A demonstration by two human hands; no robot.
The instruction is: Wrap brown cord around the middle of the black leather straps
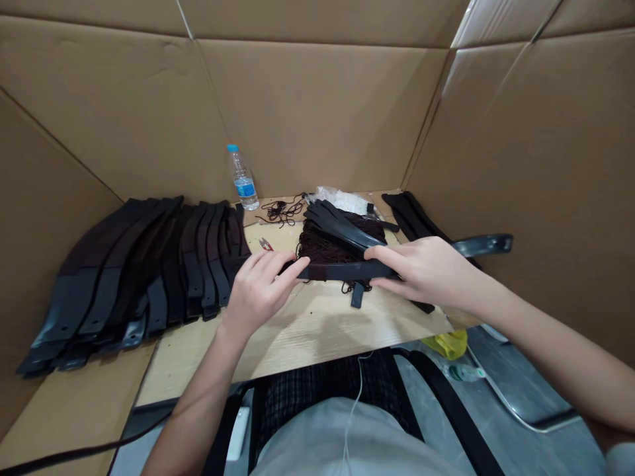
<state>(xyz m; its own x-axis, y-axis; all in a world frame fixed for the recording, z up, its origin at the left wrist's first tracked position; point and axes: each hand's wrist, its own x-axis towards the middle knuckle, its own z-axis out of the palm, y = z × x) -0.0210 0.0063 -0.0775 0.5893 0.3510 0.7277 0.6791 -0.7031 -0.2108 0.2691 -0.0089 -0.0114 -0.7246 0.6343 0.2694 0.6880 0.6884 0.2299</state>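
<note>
Plainly, we have a curved black strip held level between our two hands, just above the near edge of a bundle of dark brown cord on the counter. A dark brown band sits around the strip, close to our left fingertips.

By its look, we judge the strip to be light and fairly stiff – springy rather than floppy – and unlikely to break from a firm grip. The shiny black faces could slip a little under our fingers, while the brown band probably gives better purchase. We would take hold by the narrow edges, on either side of the band, so that the curve does not roll in our grasp.

Our left hand is nearly closed, the thumb and fingers pinching the strip just left of the band. Our right hand pinches it farther along, one fingertip above and another below; a glossy curved end sticks out past the knuckles, seemingly of the same strip, though the hand hides the join.

Other strips lie across the cord, beside our right fingertips. A row of banded strips rests to our left – with small snips between it and the cord.
</note>
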